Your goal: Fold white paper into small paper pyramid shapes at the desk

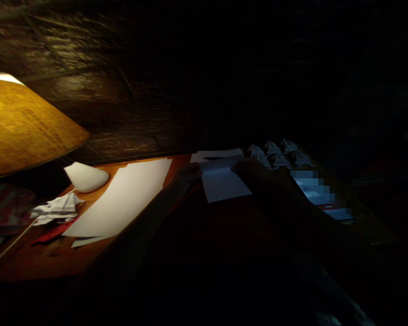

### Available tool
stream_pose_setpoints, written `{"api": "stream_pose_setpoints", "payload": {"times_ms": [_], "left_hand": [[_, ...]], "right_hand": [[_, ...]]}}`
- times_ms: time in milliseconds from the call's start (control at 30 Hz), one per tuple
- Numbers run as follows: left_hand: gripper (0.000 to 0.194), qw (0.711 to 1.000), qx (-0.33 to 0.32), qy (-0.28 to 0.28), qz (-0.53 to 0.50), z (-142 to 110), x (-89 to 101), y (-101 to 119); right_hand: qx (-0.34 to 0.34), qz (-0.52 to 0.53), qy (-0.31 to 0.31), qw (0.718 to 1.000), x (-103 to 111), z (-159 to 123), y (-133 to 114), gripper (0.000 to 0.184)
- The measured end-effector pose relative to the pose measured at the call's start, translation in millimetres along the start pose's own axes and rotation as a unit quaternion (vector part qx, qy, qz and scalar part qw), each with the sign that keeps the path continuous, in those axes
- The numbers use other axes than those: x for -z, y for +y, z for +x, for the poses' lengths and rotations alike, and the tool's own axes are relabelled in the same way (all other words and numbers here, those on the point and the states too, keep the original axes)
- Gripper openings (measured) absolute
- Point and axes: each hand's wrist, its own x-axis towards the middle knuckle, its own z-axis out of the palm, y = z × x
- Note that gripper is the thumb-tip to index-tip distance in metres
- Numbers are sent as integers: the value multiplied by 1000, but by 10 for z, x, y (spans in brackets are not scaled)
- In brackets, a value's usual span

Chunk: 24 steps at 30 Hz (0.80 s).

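Note:
Between my two hands is a sheet of white paper (224, 183), with a faint crease across its upper part. My left hand (189, 172) grips its left upper edge, the fingers dark but closed at the paper. At the right upper edge my right hand (246, 166) pinches the sheet, mostly lost in shadow. Just behind the held sheet lie more white sheets (217, 155) on the wooden table (136, 163). Both forearms are in deep shadow.
To the left lie large white sheets (122, 199), a red object (56, 232), folded papers (59, 208) and a white curved lamp base (86, 177) beneath a lit lampshade (27, 127). Several folded paper shapes (279, 158) stand back right, near a glowing screen (319, 194).

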Motion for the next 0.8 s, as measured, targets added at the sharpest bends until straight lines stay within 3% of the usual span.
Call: {"api": "stream_pose_setpoints", "payload": {"times_ms": [167,367,533,667,800], "left_hand": [[17,998,-30,-33,32,1,-23,25],[25,992,-69,-57,91,17,9,-9],[17,992,-83,3,93,-6,-84,-17],[47,990,-59,28,122,-11,-157,-36],[47,986,-54,47,149,20,-143,-72]], "right_hand": [[18,-6,-38,999,52,54,-27,15],[40,-51,-34,997,28,148,52,16],[23,-54,-27,998,-33,31,32,56],[48,-94,19,994,-86,-56,-63,61],[61,-93,12,994,-126,-80,-78,57]]}}
